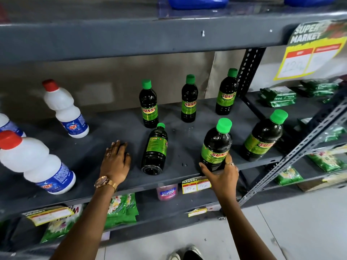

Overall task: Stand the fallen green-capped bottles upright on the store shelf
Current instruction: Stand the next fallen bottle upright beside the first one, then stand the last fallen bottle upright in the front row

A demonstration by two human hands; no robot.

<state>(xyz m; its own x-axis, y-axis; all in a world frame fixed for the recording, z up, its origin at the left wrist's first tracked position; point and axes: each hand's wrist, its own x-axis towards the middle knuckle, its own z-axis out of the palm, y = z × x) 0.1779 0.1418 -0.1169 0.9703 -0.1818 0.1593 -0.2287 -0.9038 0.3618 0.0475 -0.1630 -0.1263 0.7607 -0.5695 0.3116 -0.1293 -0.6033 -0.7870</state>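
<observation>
One green-capped bottle (216, 147) is gripped near its base by right hand (221, 174) fingers (left hand (116, 158) rests flat, fingers together); the fallen bottle (155, 150) is probably to be stood next.

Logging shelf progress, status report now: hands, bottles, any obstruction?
Left hand flat on shelf, empty. Right hand gripping upright front bottle at base. One fallen bottle lying between hands. Nothing blocking it.

You see glossy dark plastic bottles (216, 147) with smooth green caps (223, 125) at centre frame, on a matt grey metal shelf (116, 126); at left, white plastic bottles (63, 109) look satin-smooth.
</observation>
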